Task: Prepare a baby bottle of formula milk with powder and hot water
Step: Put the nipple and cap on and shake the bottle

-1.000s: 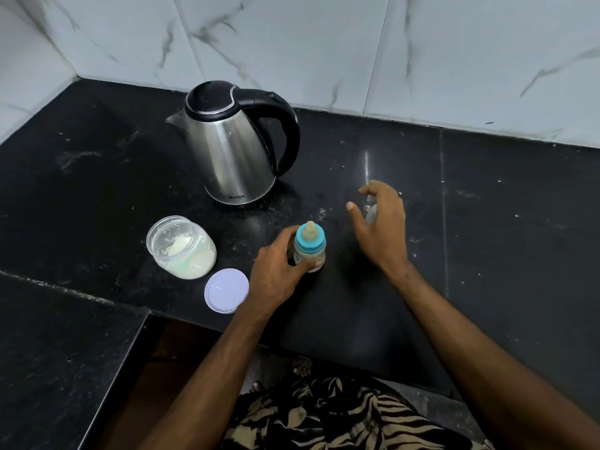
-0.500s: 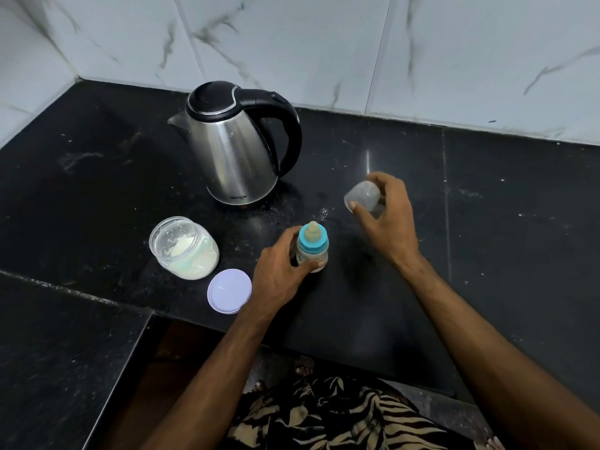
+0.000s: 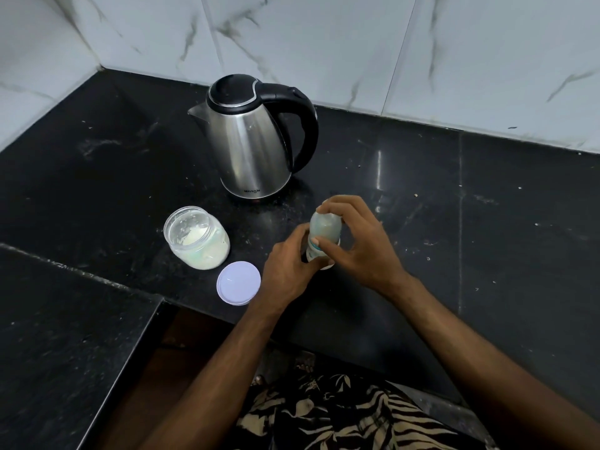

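- Right hand (image 3: pixel 357 248) curled over the clear cap (image 3: pixel 325 225), fingertips pinching its sides, seating it on the baby bottle (image 3: pixel 313 251).
- Left hand (image 3: pixel 289 271) wrapped round the bottle body from 8 o'clock, steadying it upright on the counter (image 3: pixel 487 222), just below frame centre.
- Risk: cap pressed off-axis could tip the bottle or fail to seat; a loose collar under it would prob. leak when shaken.
- Risk: open powder jar (image 3: pixel 196 237) at 9 o'clock of the hands, its lid (image 3: pixel 239 282) lying beside it; an elbow swing could knock it over.
- Kettle (image 3: pixel 256 141) at 11 o'clock, handle towards the hands, well apart.
- Hidden: teat, collar, fill level all behind fingers & cap; can't tell if the cap is fully down.
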`<action>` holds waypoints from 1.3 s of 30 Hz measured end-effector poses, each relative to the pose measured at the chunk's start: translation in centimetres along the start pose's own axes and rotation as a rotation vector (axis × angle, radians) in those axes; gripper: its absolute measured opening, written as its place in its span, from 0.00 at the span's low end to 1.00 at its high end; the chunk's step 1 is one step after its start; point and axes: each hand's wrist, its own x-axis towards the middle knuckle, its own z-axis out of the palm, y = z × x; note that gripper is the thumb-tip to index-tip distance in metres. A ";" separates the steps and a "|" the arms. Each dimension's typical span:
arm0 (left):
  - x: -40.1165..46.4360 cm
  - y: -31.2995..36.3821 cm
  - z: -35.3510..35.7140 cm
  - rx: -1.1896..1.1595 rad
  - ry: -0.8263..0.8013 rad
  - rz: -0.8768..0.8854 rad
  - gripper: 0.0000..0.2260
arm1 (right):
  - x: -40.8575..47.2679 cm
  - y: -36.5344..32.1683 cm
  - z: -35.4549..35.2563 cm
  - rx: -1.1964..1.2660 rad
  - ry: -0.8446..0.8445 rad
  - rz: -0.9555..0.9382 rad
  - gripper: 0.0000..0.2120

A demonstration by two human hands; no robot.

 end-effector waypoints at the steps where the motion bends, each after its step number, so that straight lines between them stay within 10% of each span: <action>1: 0.0 0.0 0.0 0.004 0.003 -0.001 0.24 | -0.2 0.2 0.3 -0.002 0.002 0.004 0.21; 39: -0.1 -1.3 -0.4 0.065 -0.075 0.078 0.26 | -3.0 2.2 3.3 -0.003 0.005 0.125 0.36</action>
